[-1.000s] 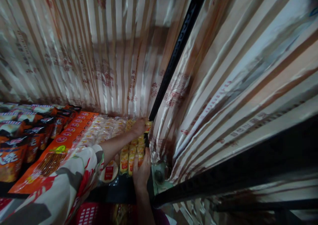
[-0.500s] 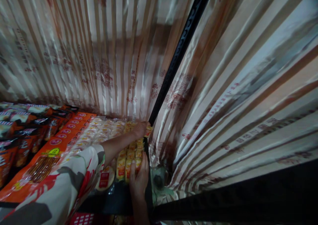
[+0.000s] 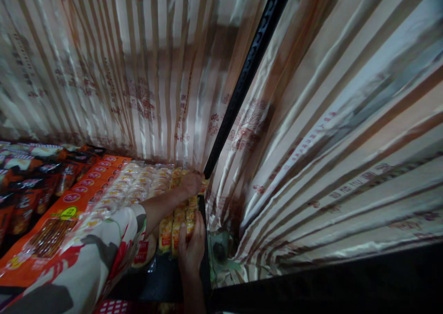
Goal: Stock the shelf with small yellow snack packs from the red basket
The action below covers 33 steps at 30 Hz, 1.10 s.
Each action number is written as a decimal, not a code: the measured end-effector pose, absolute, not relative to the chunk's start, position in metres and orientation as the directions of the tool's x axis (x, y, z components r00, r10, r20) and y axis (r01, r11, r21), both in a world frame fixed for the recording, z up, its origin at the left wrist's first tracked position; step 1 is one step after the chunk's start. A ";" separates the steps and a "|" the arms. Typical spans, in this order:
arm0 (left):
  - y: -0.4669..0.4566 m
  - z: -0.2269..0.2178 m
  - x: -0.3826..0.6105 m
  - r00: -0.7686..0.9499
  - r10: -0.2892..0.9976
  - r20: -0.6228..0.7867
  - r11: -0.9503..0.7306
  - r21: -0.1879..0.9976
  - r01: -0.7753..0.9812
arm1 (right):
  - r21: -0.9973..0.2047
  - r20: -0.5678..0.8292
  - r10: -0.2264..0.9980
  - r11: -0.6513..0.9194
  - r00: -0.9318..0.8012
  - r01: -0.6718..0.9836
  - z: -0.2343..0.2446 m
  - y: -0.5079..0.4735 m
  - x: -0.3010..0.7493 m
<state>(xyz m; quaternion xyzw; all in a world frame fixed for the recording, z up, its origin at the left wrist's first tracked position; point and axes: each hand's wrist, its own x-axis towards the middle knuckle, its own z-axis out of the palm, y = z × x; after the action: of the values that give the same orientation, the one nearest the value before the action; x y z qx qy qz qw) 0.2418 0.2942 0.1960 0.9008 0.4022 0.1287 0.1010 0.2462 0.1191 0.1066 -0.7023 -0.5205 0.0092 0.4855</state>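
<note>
Fingers of the right hand point(image 3: 191, 251) lie long and nearly straight on the near end of a row of yellow packets point(image 3: 174, 226), the palm flat and closed round nothing. The hand's outer edge runs along the dark edge of the shelf point(image 3: 162, 277). At the far end of the same row, the left hand point(image 3: 191, 183) is curled over the last packets, just beside the foot of a black post point(image 3: 249, 74). Its fingers are bent, but from this angle I cannot tell whether they pinch a packet or only press on it. The yellow packets run in a double line between the two hands, at the right end of the shelf. The forearm crosses over their left side, and a flowered sleeve point(image 3: 86, 263) covers the arm nearer the camera. Just left of the row lie pale, clear-wrapped packets point(image 3: 141, 187), and a round packet with a red label point(image 3: 141, 254) sits at the near edge beside the sleeve. Further left are flat orange packs point(image 3: 51, 226), then dark orange bags point(image 3: 24, 198). A shiny striped sheet point(image 3: 328, 120) hangs behind the shelf and to the right of the post. A red basket point(image 3: 114, 307) shows at the bottom edge, below the shelf.
</note>
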 end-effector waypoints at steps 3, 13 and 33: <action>0.295 0.191 0.242 0.674 0.719 0.172 -0.695 0.195 0.692 | -0.683 0.510 0.729 0.021 0.457 0.730 0.107 0.119 0.246; 0.294 0.188 0.249 0.636 0.750 0.179 -0.659 0.124 0.742 | -0.690 0.500 0.738 0.022 0.454 0.723 0.107 0.118 0.246; 0.292 0.185 0.246 0.553 0.802 0.226 -0.595 0.218 0.774 | -0.678 0.531 0.712 0.032 0.459 0.734 0.106 0.120 0.246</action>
<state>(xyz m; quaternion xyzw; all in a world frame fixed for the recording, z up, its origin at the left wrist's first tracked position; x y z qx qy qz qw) 0.2464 0.2922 0.1849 0.8800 0.4476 0.1521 0.0464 0.2460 0.1198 0.1063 -0.6955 -0.5198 -0.0113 0.4959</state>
